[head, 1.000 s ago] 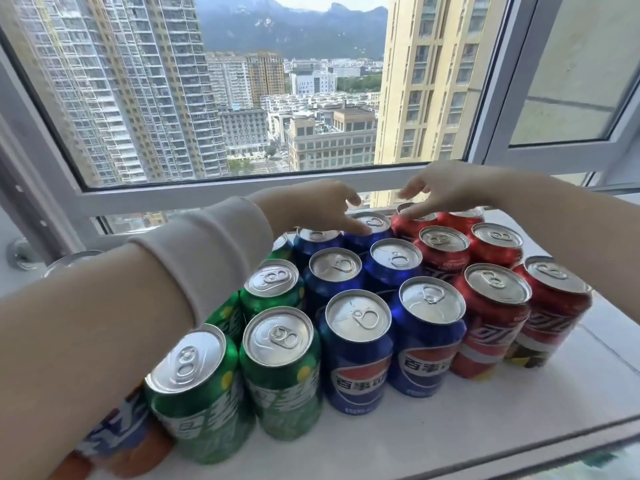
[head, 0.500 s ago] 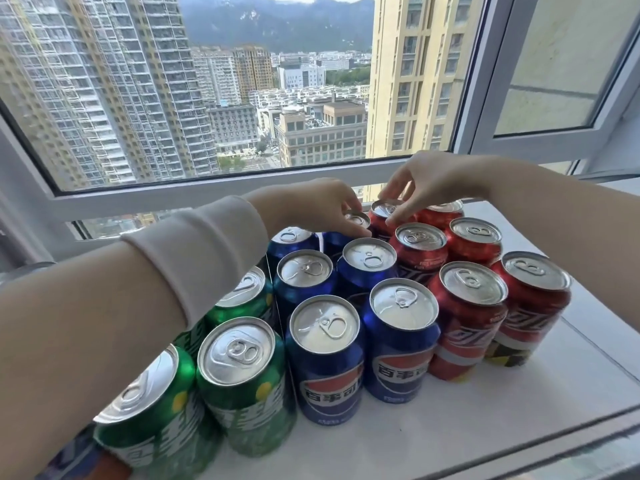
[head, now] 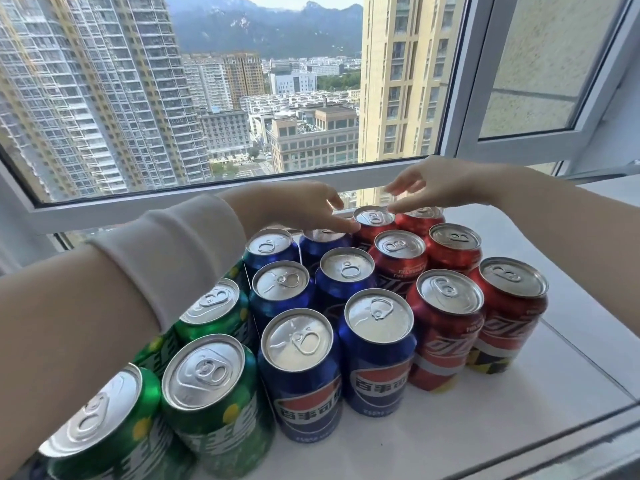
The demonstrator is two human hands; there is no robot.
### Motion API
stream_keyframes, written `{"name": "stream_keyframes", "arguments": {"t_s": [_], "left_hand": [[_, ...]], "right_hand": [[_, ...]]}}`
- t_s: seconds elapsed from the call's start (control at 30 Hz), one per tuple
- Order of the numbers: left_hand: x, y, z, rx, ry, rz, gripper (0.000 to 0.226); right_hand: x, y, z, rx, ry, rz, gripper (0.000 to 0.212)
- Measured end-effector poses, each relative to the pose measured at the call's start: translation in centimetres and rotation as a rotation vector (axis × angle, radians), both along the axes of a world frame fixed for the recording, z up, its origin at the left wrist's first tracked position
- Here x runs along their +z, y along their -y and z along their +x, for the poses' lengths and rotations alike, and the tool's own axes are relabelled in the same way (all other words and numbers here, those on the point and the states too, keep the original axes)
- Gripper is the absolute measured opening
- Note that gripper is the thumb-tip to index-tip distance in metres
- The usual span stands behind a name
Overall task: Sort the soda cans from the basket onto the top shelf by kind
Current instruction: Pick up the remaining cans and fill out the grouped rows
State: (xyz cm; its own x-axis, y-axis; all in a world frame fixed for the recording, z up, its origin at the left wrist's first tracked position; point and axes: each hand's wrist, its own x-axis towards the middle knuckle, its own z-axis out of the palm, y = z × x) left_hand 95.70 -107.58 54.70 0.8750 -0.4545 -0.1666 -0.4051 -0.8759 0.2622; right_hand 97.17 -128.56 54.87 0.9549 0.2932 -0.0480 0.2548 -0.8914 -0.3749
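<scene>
Soda cans stand upright in colour blocks on the white shelf (head: 571, 375): green cans (head: 211, 393) at the left, blue cans (head: 301, 372) in the middle, red cans (head: 446, 327) at the right. My left hand (head: 304, 206) reaches over the back row, fingertips resting on the rear blue can (head: 323, 239). My right hand (head: 436, 185) hovers at the back, a straight finger touching the rim of the rear red can (head: 372, 220). Neither hand grips a can. The basket is out of view.
A large window with a white frame (head: 460, 109) rises right behind the cans. An opened sash (head: 540, 136) stands at the right. The shelf's front edge (head: 519, 445) runs below the cans. My left forearm in a rolled white sleeve (head: 166, 254) covers part of the green cans.
My hands have lifted a little off the rear can tops and the fingers have straightened. The view has shifted, showing more of the window.
</scene>
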Motion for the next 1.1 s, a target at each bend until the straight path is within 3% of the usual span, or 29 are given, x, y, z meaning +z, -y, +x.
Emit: {"name": "stream_keyframes", "arguments": {"t_s": [0.2, 0.57, 0.93, 1.1], "left_hand": [[-0.5, 3.1, 0.9, -0.053, -0.015, -0.074, 0.063], [-0.8, 4.8, 1.9, -0.137, 0.044, -0.011, 0.051], [-0.4, 5.2, 0.8, -0.105, 0.032, 0.047, 0.054], [0.6, 5.1, -1.9, -0.198, 0.129, -0.154, 0.041]], "right_hand": [[-0.5, 2.6, 0.0, -0.083, -0.171, 0.098, 0.055], [-1.6, 2.7, 0.6, -0.080, -0.027, 0.176, 0.051], [-1.8, 2.4, 0.2, -0.079, -0.032, 0.165, 0.059], [-1.8, 4.2, -2.2, -0.132, -0.030, 0.292, 0.057]]}}
